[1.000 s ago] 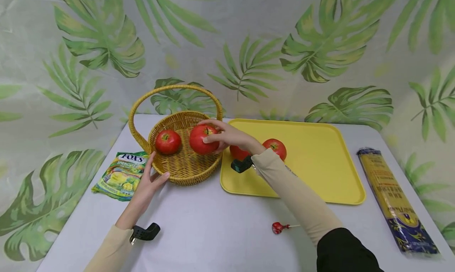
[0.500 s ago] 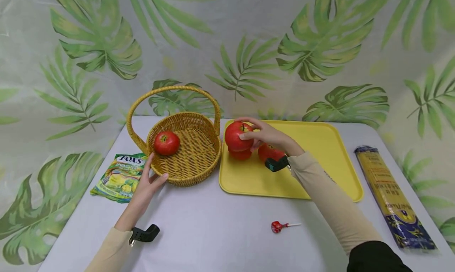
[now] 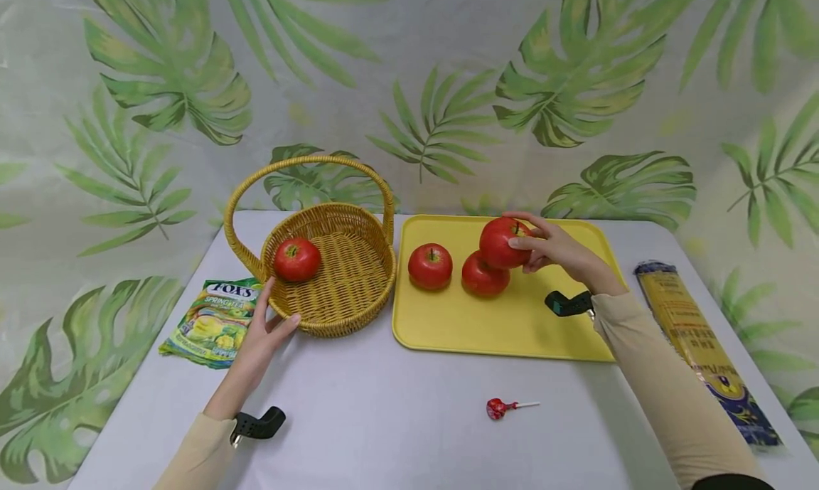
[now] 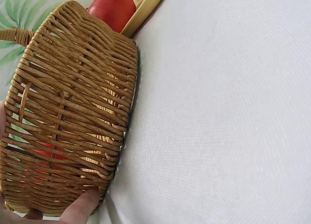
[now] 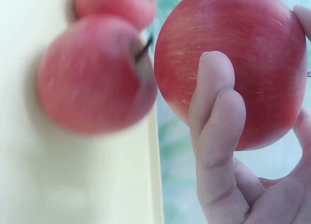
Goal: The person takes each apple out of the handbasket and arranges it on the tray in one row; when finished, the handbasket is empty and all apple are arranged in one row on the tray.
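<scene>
Glossy red round apple [image 3: 498, 244], yellowish about its stem, is held over the shallow yellow rectangular tray [image 3: 448, 328], grasped by the curled fingers of the right hand [image 3: 555, 250]. On the tray sit two more round apples: a red left-hand apple [image 3: 430, 267] towards the tray's left edge and a red middle apple [image 3: 484, 277], which the held one partly overlaps in the head view; whether those two touch cannot be told. Pressing the held apple down there would probably nudge the middle one and set it rolling, and a loosened grasp could let smooth skin slip. Just left of the tray stands a tan woven wicker basket [image 3: 337, 326] with a tall hoop handle and a single red apple [image 3: 297, 259] inside. Against its near left side rest the extended, spread fingers of the left hand [image 3: 264, 333], clasping nothing; too hard a push could slide the basket into the tray. Farther left of the tray lies a green-and-yellow candy bag [image 3: 210, 326], in front of it a red-wrapped lollipop [image 3: 497, 408], and to its right a long yellow-and-blue noodle packet [image 3: 691, 336], all on the white tabletop [image 3: 371, 419].
</scene>
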